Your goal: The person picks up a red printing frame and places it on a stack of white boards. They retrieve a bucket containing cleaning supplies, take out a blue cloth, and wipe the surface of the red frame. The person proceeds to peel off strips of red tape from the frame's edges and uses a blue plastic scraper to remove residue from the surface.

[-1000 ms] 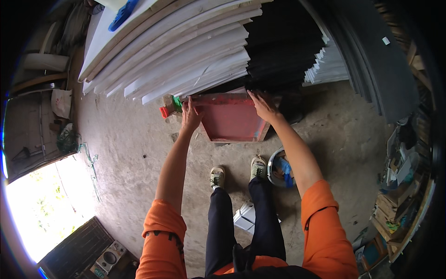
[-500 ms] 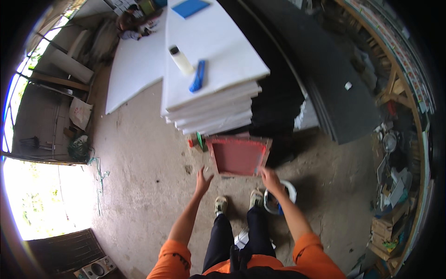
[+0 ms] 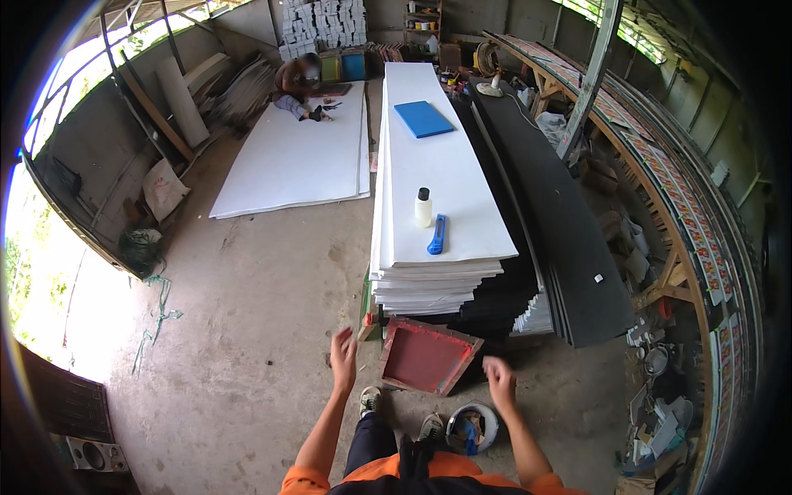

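A wooden-framed screen (image 3: 431,356) with dark red mesh and red-stained edges leans, tilted, at the near end of a stack of white sheets (image 3: 441,247). To its left my left hand (image 3: 343,356) is raised, fingers apart and nothing in it. My right hand (image 3: 500,381) hovers just off the screen's right edge, its fingers loosely bent and holding nothing. On the stack stand a pale bottle with a black cap (image 3: 423,208) and, beside it, a blue utility knife (image 3: 437,235). A blue rectangular panel (image 3: 423,119) lies farther back.
A white bucket (image 3: 473,429) with scraps stands by my right foot. Dark sheets (image 3: 549,223) are piled right of the stack. Another person (image 3: 299,87) sits at the far end of low white sheets (image 3: 297,165). A long wooden rack (image 3: 660,194) runs along the right.
My right hand has come away from the screen's lower right corner. The screen now sits askew against the stack. The view has tilted up, showing more of the room.
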Available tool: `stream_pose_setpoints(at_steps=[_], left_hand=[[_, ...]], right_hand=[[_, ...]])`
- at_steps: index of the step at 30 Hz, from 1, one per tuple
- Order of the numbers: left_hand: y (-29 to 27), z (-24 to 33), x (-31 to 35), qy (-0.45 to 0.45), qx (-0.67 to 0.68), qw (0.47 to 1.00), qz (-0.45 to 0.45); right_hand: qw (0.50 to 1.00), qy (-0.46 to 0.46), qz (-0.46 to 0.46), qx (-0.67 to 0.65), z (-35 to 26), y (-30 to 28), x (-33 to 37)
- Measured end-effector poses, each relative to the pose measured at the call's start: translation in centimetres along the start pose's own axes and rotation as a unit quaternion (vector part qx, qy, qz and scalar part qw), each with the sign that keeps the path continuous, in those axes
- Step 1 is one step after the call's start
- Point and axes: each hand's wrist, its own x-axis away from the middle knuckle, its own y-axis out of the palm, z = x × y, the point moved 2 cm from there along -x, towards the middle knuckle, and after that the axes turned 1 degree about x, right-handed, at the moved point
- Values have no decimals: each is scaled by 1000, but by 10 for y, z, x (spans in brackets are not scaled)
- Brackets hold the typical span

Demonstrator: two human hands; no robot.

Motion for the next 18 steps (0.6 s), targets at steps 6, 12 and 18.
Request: stream_pose_setpoints(at_steps=[6, 12, 18], left_hand=[[85, 108, -141, 164, 43, 976, -140], [147, 130, -210, 310, -50, 919, -239], [186, 93, -259, 269, -35, 926, -264]], right_hand=[[993, -103, 59, 25, -109, 54, -180], [988, -43, 59, 133, -83, 109, -249], [972, 15, 54, 229, -87, 137, -256]])
